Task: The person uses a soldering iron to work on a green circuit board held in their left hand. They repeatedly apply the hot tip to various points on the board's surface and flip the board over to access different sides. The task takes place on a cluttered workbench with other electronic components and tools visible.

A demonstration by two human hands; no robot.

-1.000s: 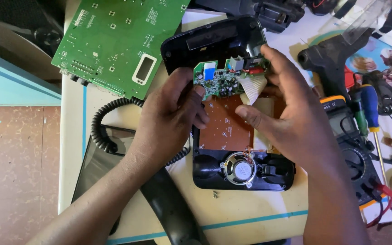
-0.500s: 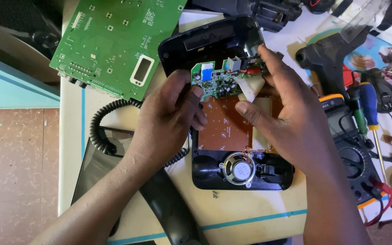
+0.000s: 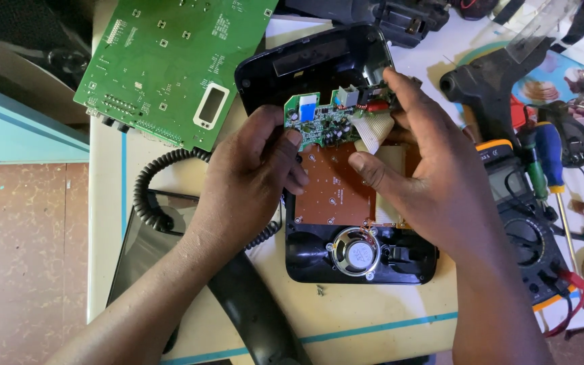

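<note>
Head view hides much of the small green circuit board (image 3: 319,125) behind my fingers. Left hand (image 3: 251,182) pinches its left end, right hand (image 3: 427,176) its right; its long axis runs left-right.

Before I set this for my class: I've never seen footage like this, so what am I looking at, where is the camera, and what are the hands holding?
There is no machine here: a person works with two bare hands, and the one picture comes from a camera worn on their head, looking down at a workbench.

The left hand and right hand together hold a small green circuit board, lifted over an opened black telephone base. A white ribbon cable runs from that board. Inside the base lie a brown board and a round speaker.

Around it: a large green circuit board at upper left, a coiled black cord leading to a black handset, and at right a black glue gun, a blue-handled screwdriver and an orange-edged multimeter.
</note>
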